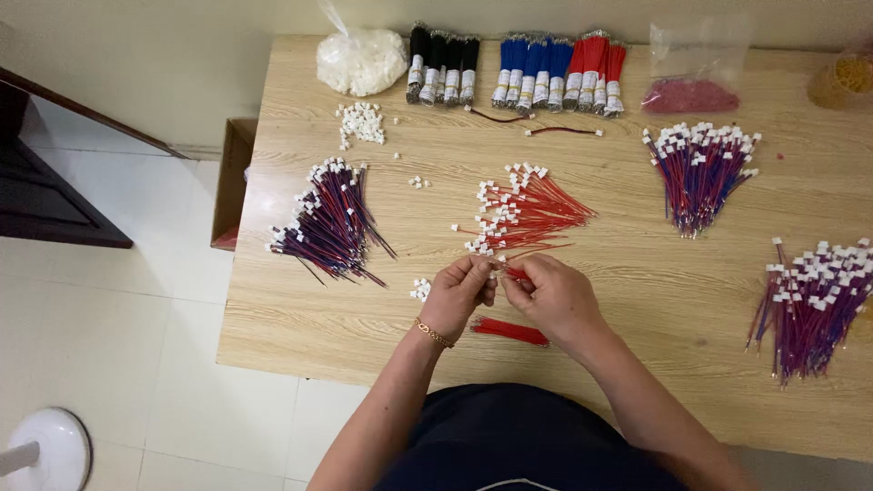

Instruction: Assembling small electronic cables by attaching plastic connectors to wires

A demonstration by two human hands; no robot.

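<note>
Table (637,282): light wood-grain laminate, smooth, matt. Red wire (515,271) pinched between left hand (459,293) and right hand (553,293): plastic-insulated, slight sheen. Red wire pile (532,211) far of hands: white plastic connectors on ends. Bracelet (434,334) on left wrist: gold-coloured metal, shiny. Far-left bag (361,60): clear glossy plastic film. Floor (109,300), left: pale glossy tile.

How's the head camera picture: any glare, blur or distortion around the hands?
Head view: soft, even light, no glare on the wooden table; faint shadows under the left hand and right hand; fingertips and the red wire slightly soft; table edges bow from wide-angle distortion.
</note>
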